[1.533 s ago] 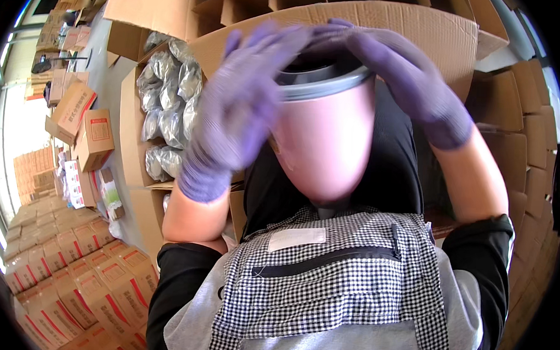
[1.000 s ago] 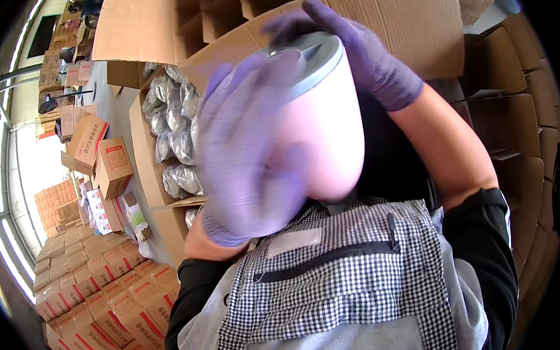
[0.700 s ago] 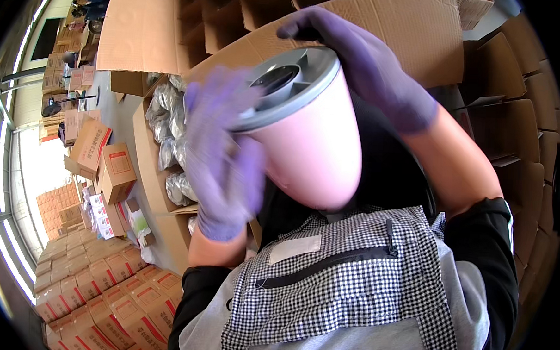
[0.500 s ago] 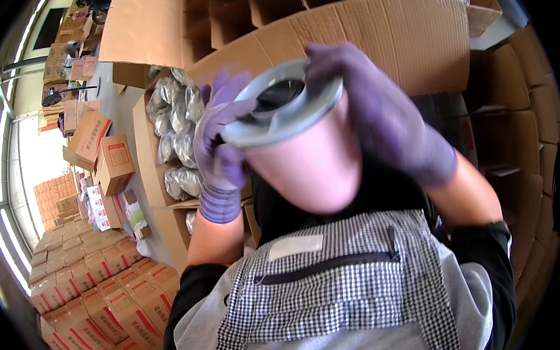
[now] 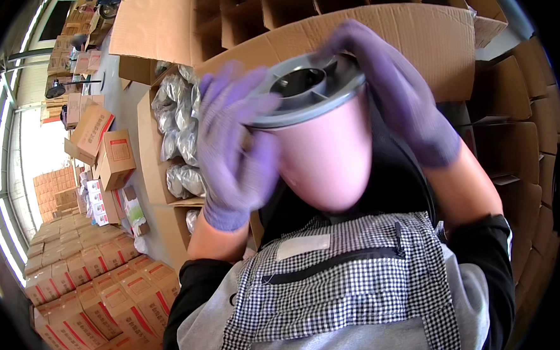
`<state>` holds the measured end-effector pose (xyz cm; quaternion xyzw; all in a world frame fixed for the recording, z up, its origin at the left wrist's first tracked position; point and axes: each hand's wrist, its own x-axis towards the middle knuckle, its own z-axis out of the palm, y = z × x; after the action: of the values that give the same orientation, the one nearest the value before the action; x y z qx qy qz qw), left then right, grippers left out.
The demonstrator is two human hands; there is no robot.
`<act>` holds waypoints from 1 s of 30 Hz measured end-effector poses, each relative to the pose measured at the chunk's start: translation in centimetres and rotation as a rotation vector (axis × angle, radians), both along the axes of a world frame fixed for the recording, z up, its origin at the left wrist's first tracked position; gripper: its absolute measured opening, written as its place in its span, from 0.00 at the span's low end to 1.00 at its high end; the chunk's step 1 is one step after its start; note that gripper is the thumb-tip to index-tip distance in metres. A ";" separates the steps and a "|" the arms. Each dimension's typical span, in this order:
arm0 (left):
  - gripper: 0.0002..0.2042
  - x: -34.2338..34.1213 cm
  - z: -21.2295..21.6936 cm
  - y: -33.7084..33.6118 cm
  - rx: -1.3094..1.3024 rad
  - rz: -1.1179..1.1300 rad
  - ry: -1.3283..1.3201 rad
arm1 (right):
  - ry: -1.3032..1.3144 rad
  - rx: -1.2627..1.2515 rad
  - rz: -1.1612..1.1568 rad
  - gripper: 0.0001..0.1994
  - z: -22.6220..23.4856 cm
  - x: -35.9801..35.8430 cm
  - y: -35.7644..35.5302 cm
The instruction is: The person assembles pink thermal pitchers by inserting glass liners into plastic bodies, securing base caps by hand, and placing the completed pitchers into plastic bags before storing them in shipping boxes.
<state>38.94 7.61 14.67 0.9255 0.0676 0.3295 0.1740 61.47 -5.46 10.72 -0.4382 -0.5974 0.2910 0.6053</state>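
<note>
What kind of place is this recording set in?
Likely a packing warehouse: stacked sealed cartons, an open carton of foil-wrapped parts, divider-celled cartons, and gloved hands holding a pink container.

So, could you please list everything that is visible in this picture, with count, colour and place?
pink container: one, pink, centre, held up in both hands
grey lid: one, grey, on the container's top
carton of silver bags: one, brown with shiny bags, left of the container
divided cartons: several, brown, along the top
stacked boxes: many, brown and red, lower left
checked apron: one, black and white, bottom centre
left hand: purple glove, on the container's left side, blurred
right hand: purple glove, fingers over the lid's rim
</note>
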 end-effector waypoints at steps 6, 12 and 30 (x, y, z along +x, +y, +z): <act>0.25 1.0 1.1 -1.4 0.139 -0.092 0.124 | 0.287 0.000 -0.005 0.23 -3.2 -1.3 -0.1; 0.25 1.1 1.1 -2.0 -0.054 0.014 0.052 | 0.286 -0.047 -0.115 0.29 -5.7 0.7 3.2; 0.20 -2.1 -1.0 -0.2 0.019 -0.079 0.010 | -0.091 0.140 -0.073 0.17 -0.4 -1.5 -1.7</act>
<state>36.88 7.41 13.70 0.9308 0.0290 0.3182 0.1777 60.01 -7.15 10.33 -0.4290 -0.6268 0.2060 0.6169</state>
